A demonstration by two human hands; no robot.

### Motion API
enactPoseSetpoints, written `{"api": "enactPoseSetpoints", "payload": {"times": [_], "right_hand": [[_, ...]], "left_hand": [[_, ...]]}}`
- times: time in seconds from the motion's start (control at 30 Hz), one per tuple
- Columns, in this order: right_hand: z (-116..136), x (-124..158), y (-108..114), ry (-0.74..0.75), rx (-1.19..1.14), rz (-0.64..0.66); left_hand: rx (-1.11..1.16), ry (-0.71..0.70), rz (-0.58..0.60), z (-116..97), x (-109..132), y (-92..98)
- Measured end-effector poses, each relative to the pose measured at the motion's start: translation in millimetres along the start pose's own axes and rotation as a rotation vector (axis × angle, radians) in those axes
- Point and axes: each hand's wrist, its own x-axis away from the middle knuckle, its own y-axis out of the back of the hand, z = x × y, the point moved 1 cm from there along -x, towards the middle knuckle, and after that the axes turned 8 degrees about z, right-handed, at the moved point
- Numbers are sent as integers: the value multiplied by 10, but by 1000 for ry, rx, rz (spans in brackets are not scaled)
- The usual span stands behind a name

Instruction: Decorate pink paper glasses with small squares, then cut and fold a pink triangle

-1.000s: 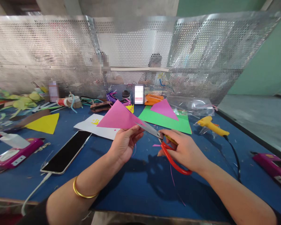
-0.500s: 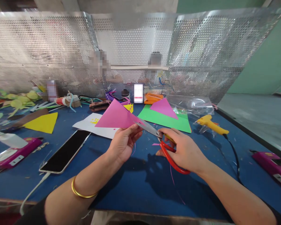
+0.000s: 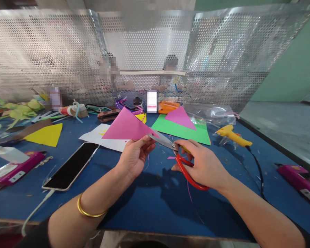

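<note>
Between the thumb and fingers of my left hand [image 3: 135,155] is the lower edge of a folded pink paper triangle [image 3: 127,125], its point facing up. My right hand [image 3: 203,162] is closed around the red handles of a pair of scissors [image 3: 163,141]. Their blades point left and meet the right corner of the pink paper, close to my left fingertips. Whether the blades are parted there is hard to make out. Under the triangle lies a white sheet [image 3: 93,136] with small yellow and pink bits on it.
Green paper [image 3: 170,125] with another pink triangle [image 3: 182,119] lies behind the scissors. A yellow glue gun [image 3: 234,135] and its cord are at right. At left are a charging phone [image 3: 72,165], a purple power strip [image 3: 18,168] and yellow paper [image 3: 45,134]. A perforated metal screen [image 3: 150,41] stands behind.
The view has shifted very slightly. Both hands, the pink paper and the scissors keep nearly the same positions, with the blades still at the paper's right corner.
</note>
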Motion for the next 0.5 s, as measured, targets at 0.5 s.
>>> {"api": "enactPoseSetpoints", "payload": {"times": [0.5], "right_hand": [[-7, -13, -6, -9, -18, 10]], "left_hand": [[-21, -32, -4, -19, 10, -11]]}}
